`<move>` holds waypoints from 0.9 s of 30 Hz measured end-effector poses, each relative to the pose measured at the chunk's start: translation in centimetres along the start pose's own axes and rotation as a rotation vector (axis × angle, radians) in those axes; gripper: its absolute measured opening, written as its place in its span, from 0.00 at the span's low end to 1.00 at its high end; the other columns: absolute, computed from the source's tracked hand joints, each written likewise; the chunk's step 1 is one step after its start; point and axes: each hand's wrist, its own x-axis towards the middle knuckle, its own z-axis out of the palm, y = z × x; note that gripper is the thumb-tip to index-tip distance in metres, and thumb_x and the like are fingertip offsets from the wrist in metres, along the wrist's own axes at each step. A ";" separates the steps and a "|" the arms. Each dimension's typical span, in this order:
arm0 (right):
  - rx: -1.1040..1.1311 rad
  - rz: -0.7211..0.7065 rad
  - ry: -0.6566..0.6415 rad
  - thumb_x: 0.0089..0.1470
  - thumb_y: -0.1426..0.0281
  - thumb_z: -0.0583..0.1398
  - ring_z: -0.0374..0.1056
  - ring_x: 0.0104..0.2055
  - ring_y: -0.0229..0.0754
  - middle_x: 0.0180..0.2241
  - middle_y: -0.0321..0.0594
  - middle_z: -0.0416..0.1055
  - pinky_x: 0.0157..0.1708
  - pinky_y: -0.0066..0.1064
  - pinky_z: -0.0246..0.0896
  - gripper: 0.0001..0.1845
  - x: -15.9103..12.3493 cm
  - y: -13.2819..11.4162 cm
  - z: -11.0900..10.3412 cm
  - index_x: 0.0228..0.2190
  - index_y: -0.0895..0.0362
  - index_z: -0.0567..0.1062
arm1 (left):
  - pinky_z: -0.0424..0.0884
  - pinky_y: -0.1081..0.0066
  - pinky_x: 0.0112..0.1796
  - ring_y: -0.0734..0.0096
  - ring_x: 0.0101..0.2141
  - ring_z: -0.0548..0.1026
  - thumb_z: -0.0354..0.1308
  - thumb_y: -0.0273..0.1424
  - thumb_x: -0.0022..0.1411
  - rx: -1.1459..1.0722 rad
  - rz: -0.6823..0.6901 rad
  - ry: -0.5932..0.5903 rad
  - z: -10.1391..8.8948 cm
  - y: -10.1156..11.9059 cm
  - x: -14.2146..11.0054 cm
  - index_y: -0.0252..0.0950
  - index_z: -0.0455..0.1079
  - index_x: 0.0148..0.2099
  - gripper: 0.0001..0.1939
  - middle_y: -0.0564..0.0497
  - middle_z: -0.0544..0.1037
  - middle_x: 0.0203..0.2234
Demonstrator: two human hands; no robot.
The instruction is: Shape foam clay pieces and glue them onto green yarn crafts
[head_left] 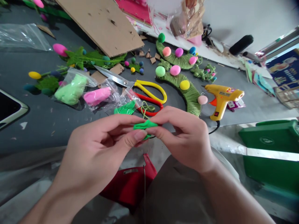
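Between my two hands is a small lump of bright green modelling clay (pixel 145 125), pinched at both ends. My left hand (pixel 98 146) grips its left side with thumb and fingers. On its right side, the thumb and forefinger of my right hand (pixel 184 137) press together. Just beyond them lie a bag of green clay (pixel 125 107), a bag of pink clay (pixel 97 95) and a bag of pale green clay (pixel 71 88). Scissors (pixel 149 91) with one yellow and one red handle rest behind the hands, beside a loop of green cord (pixel 147 107).
Two green-wrapped arcs (pixel 192 99) with coloured balls lie ahead. A yellow glue gun (pixel 223 98) sits at the right, its cable over the table edge. Cardboard (pixel 102 28) lies at the back, a tablet-like device (pixel 10 109) at the left. A green bin (pixel 271 140) stands right.
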 end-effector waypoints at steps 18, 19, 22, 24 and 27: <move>0.060 0.082 0.240 0.57 0.70 0.74 0.77 0.48 0.46 0.42 0.39 0.81 0.47 0.39 0.77 0.05 0.9 0.9 -1.7 0.36 0.47 0.88 | 0.84 0.77 0.46 0.64 0.47 0.87 0.69 0.41 0.67 -0.014 0.012 -0.005 -1.6 -1.1 0.7 0.48 0.85 0.50 0.11 0.55 0.88 0.46; 0.083 0.082 0.177 0.56 0.70 0.74 0.77 0.52 0.46 0.44 0.39 0.81 0.51 0.40 0.77 0.07 0.9 0.8 -1.7 0.38 0.46 0.88 | 0.83 0.76 0.49 0.63 0.50 0.86 0.68 0.42 0.68 -0.049 0.002 -0.042 -1.8 -1.3 0.6 0.49 0.85 0.52 0.12 0.55 0.87 0.49; 0.150 0.101 0.011 0.53 0.68 0.76 0.75 0.58 0.47 0.53 0.40 0.79 0.58 0.40 0.74 0.18 0.8 0.8 -1.5 0.46 0.46 0.87 | 0.83 0.74 0.51 0.62 0.53 0.85 0.69 0.41 0.68 -0.096 -0.017 -0.166 -2.0 -1.4 0.3 0.52 0.83 0.55 0.14 0.56 0.86 0.52; 0.187 0.117 -0.054 0.52 0.67 0.77 0.74 0.59 0.47 0.56 0.41 0.78 0.55 0.37 0.75 0.25 0.7 0.9 -1.1 0.52 0.47 0.85 | 0.84 0.75 0.47 0.60 0.52 0.85 0.73 0.38 0.64 -0.081 0.002 -0.225 -1.8 -1.2 0.3 0.52 0.83 0.56 0.18 0.55 0.87 0.51; 0.189 0.120 -0.087 0.56 0.67 0.74 0.77 0.55 0.45 0.52 0.42 0.82 0.53 0.36 0.76 0.22 0.5 1.0 -0.4 0.53 0.50 0.84 | 0.85 0.77 0.40 0.60 0.47 0.87 0.78 0.32 0.56 -0.014 0.029 -0.236 -1.5 -0.9 0.3 0.50 0.83 0.55 0.24 0.54 0.88 0.47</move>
